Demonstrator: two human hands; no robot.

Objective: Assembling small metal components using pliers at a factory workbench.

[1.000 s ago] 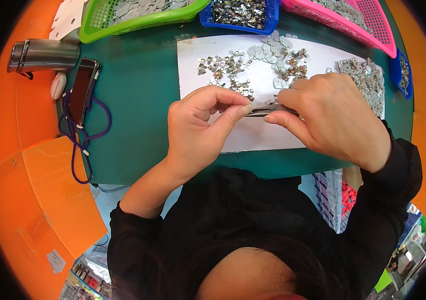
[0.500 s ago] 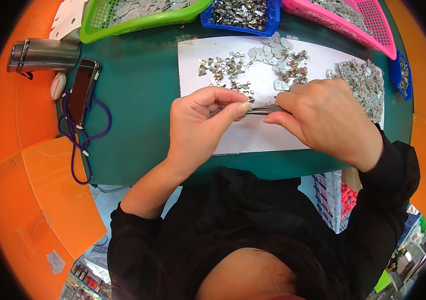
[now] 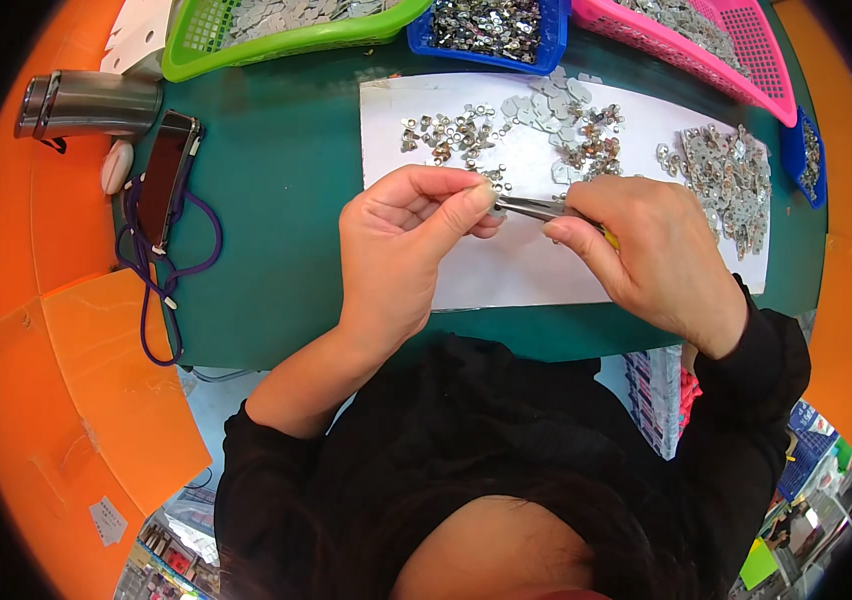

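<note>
My right hand (image 3: pixel 651 235) is wrapped round a pair of needle-nose pliers (image 3: pixel 538 207), with a bit of yellow handle showing beside the fingers. The pliers' jaws point left and meet the fingertips of my left hand (image 3: pixel 396 240). Thumb and index finger of that hand pinch a small metal piece (image 3: pixel 497 212), mostly hidden by the fingers. Beneath the hands lies a white sheet (image 3: pixel 536 280). On it are a heap of small metal rings (image 3: pixel 458 135), flat grey tags (image 3: pixel 549 102), mixed shiny pieces (image 3: pixel 596 145) and a larger heap of assembled-looking pieces (image 3: pixel 726 180).
Along the far edge stand a green basket (image 3: pixel 296 55), a blue tray (image 3: pixel 486 58) and a pink basket (image 3: pixel 716 75). A smaller blue tray (image 3: pixel 793 150) is at right. On the left lie a steel tumbler (image 3: pixel 96 103) and a phone (image 3: pixel 166 180) with a purple cord (image 3: pixel 214 220).
My right hand has drawn slightly right and down, showing more of the pliers and their yellow handle. My left hand stays nearly in place, still pinching.
</note>
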